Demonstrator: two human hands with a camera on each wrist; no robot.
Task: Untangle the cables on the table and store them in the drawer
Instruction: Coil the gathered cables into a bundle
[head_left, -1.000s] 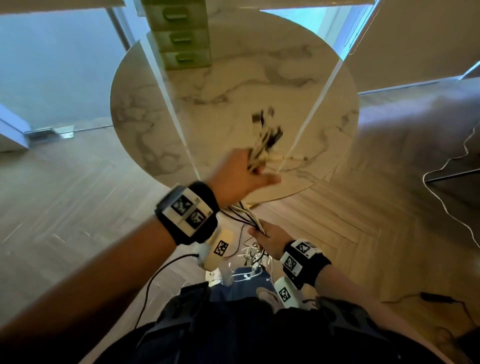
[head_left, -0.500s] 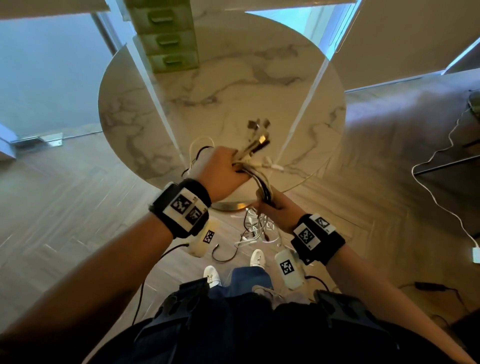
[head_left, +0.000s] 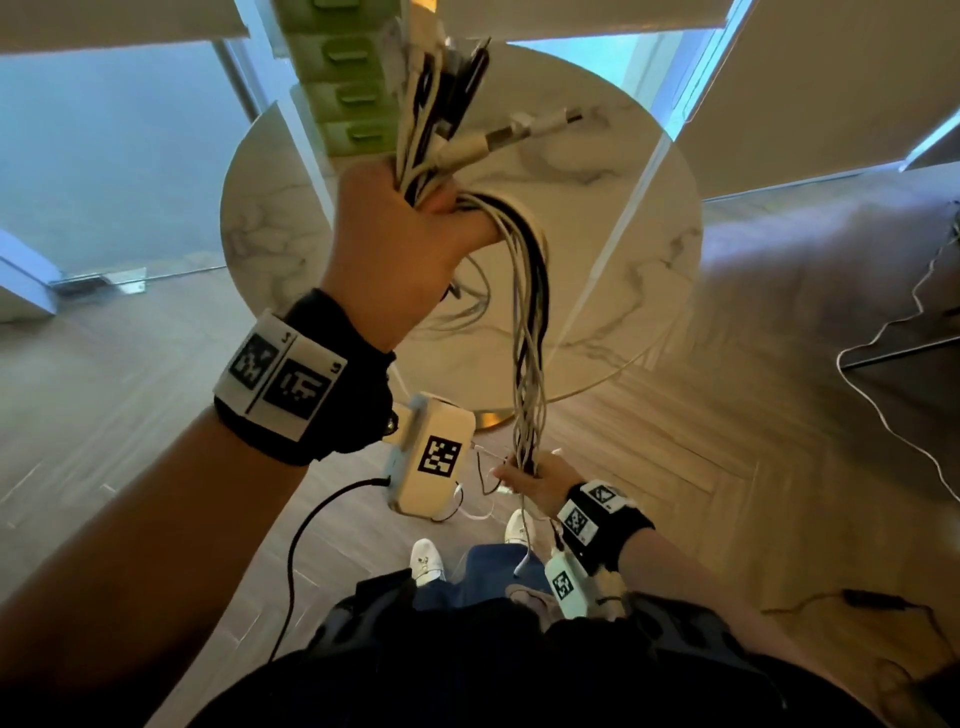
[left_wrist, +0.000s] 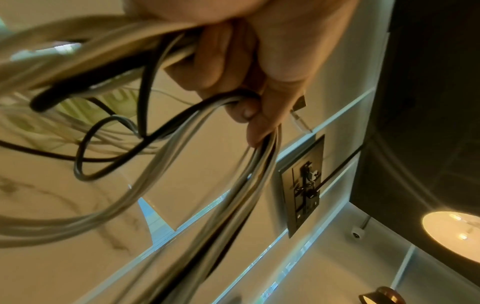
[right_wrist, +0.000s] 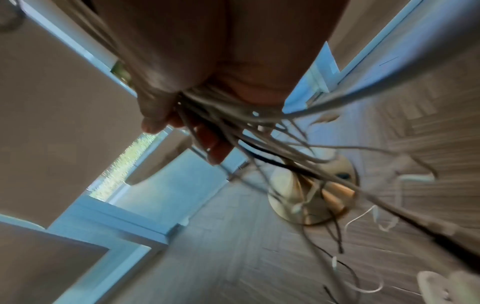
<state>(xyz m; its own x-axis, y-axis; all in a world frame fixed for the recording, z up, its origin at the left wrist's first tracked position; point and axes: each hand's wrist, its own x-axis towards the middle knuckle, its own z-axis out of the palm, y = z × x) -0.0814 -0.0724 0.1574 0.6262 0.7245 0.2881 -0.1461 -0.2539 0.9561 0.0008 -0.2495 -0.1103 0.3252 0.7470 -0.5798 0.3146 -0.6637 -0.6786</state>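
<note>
A bundle of white and black cables (head_left: 530, 332) hangs between my two hands. My left hand (head_left: 405, 234) is raised high over the round marble table (head_left: 613, 223) and grips the bundle near its plug ends (head_left: 498, 140), which fan upward. In the left wrist view its fingers (left_wrist: 233, 67) curl round the cables (left_wrist: 168, 144). Low by my legs, my right hand (head_left: 540, 475) holds the bundle's lower part. The right wrist view shows those cables (right_wrist: 259, 139) running through its fingers (right_wrist: 215, 144), loose ends trailing to the floor. A green drawer unit (head_left: 348, 98) stands at the table's far side, drawers closed.
More loops of cable (head_left: 467, 306) lie on the table under my left hand. The table's brass base (right_wrist: 309, 197) stands on the wooden floor. Another white cable (head_left: 883, 395) runs across the floor at the right. Glass panels stand behind the table.
My left hand has lifted the bundle's plug ends high above the table. My right hand has slid down along the cables, so the bundle is now stretched out long.
</note>
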